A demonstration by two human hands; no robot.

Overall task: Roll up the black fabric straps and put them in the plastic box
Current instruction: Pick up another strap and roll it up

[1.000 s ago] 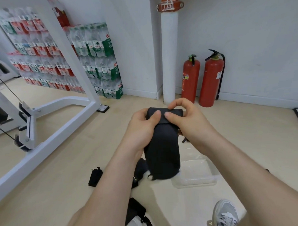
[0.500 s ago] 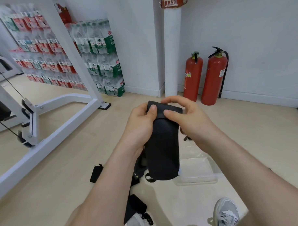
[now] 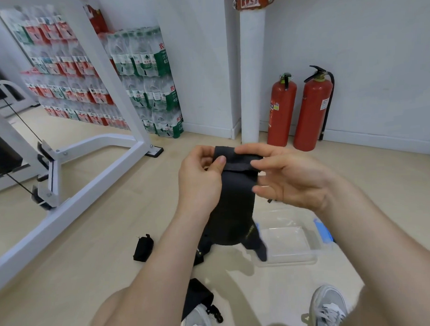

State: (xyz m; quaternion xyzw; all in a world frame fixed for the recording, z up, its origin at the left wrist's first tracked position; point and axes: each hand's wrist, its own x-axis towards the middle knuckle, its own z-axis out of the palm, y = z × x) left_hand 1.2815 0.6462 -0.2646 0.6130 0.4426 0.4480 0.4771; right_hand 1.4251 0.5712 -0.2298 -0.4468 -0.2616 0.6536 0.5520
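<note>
Down and to the left of the grip a small rolled bundle [image 3: 143, 247] of black fabric lies on the floor, wound tight by the look of it. The left hand [image 3: 200, 180] pinches the top edge of the black strap [image 3: 232, 201], thumb pressed on the first fold, fingers curled behind. From there the strap hangs in mid-air, wide and limp, its tail ends trailing down toward the floor. It looks like soft, light stuff that would slump and unwind as soon as it's let go, so I'd hold it right at the folded edge, both corners, and keep the roll taut. The right hand [image 3: 290, 182] has the other corner — forefinger over the top, thumb against the fold, the other fingers loosely spread. Below and right of the grip sits the clear plastic box [image 3: 307, 253], open-topped on the floor.
</note>
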